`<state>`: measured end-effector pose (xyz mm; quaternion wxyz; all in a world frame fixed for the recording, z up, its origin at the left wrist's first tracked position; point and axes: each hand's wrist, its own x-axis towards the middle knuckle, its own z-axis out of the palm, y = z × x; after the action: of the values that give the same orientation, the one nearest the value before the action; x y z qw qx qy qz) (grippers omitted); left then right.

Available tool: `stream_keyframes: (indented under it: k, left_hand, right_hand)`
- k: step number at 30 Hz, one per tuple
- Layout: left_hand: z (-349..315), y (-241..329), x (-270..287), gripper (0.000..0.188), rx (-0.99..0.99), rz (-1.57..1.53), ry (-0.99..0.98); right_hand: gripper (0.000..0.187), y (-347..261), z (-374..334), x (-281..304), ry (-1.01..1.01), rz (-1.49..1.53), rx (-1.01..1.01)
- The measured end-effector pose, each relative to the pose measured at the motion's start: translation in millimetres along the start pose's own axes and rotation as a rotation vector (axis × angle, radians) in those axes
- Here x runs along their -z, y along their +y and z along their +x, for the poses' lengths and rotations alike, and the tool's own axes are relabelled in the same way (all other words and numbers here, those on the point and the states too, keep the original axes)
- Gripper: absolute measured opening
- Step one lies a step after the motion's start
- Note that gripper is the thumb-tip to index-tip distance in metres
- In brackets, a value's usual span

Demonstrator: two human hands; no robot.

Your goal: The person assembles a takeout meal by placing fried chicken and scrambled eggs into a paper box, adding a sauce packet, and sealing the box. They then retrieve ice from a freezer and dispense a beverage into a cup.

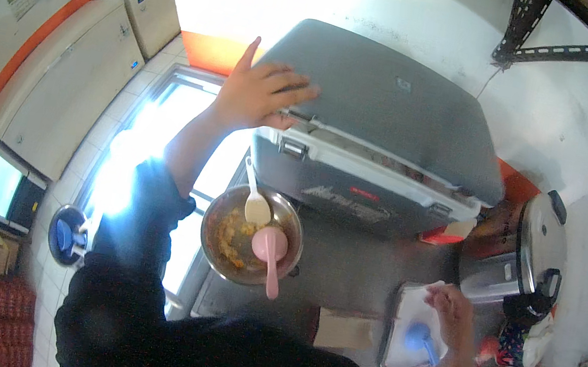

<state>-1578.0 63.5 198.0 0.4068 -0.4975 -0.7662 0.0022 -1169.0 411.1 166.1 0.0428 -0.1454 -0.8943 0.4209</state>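
— Grey plastic is what the left hand lies on: the lid of the big cooler box, fingers spread flat over the lid's near corner, nothing clamped. The lid appears propped slightly ajar, a pale gap showing along its front edge.

— And the right hand?

— It is held well apart from the left, over a white tray at the counter's right end, fingers curled. Whether something is pinched between them cannot be told. A blue scoop lies in the tray just beside it.

— What might go wrong?

— If the lid were let go, it could drop shut, and fingers near the rim could be caught. The metal bowl of yellowish food sits close in front of the cooler, with a pink ladle and a white spoon resting in it, handles overhanging. A knock from the left sleeve could probably tip a utensil out or shift the bowl toward the counter edge.

— What is hard to make out?

— The cooler's contents are hidden by the lid. The rice cooker at the right is partly cut by the fisheye bend, and glare from the floor washes out the area left of the bowl.
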Motion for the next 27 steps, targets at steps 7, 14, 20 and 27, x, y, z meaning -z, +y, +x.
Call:
stream_keyframes:
  k: [7, 14, 20, 27]
  left_hand:
    - [96.4, -63.9, 7.4, 0.042, 0.154, -0.164, 0.382]
    - [139.4, -92.7, 18.1, 0.034, 0.152, -0.302, 0.401]
    - [126.3, -86.2, 12.9, 0.039, 0.198, -0.328, 0.375]
    - [90.6, -56.5, 21.0, 0.044, 0.246, -0.332, 0.285]
  right_hand:
    - [0.035, -120.0, 317.6, -81.2, -0.157, -0.250, 0.425]
    - [0.120, -98.2, 503.8, -198.3, -0.139, -0.390, -0.142]
    - [0.120, -96.2, 498.2, -209.3, -0.021, -0.493, -0.123]
    - [0.072, -152.5, 358.9, -110.9, -0.382, 0.316, -0.047]
